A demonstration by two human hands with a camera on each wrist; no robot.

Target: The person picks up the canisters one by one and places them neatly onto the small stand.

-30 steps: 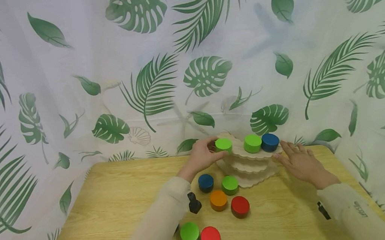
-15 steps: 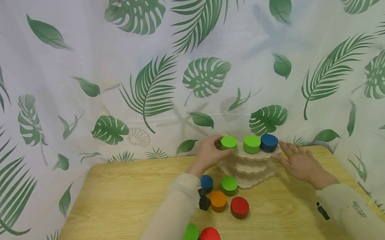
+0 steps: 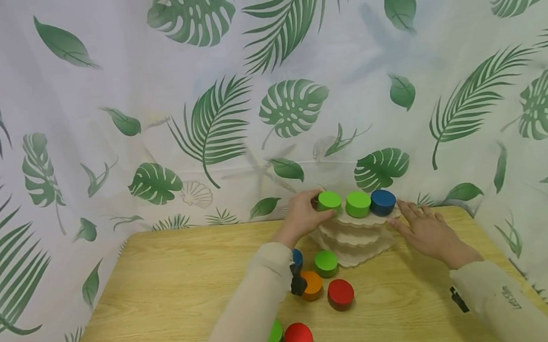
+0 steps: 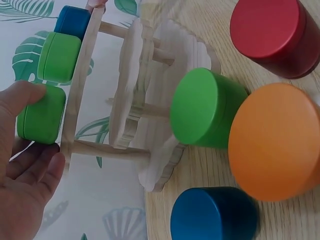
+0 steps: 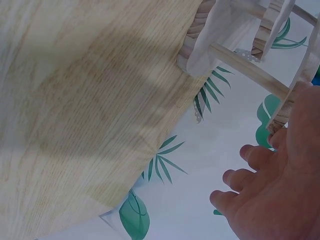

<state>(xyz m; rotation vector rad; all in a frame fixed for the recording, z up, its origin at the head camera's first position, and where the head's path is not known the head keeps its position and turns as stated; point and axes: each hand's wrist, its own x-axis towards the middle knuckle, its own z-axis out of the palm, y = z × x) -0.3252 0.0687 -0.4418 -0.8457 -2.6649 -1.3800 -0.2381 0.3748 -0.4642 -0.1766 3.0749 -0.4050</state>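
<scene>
My left hand [image 3: 302, 217] grips a green round tin [image 4: 42, 114] between thumb and fingers at the left end of the top tier of a wooden tiered stand [image 3: 351, 234]. Beside it on that tier are another green tin [image 3: 358, 204] and a blue tin [image 3: 383, 202], which sit side by side. My right hand [image 3: 431, 234] has its fingers extended at the tier's right end. In the right wrist view, the thumb and index finger lie right at the wooden edge, the other fingers spread below it.
In front of the stand on the wooden table [image 3: 167, 287] are a green tin [image 3: 326, 263], an orange tin [image 3: 313, 286], a red tin [image 3: 340, 294] and a partly hidden blue tin [image 4: 212, 215]. Nearer stand a red tin [image 3: 299, 339] and a green tin. A leaf-patterned curtain [image 3: 227, 62] hangs behind.
My left hand has moved right with the green tin along the top tier, bringing it closer to the other green tin. The right hand has stayed at the stand's right end.
</scene>
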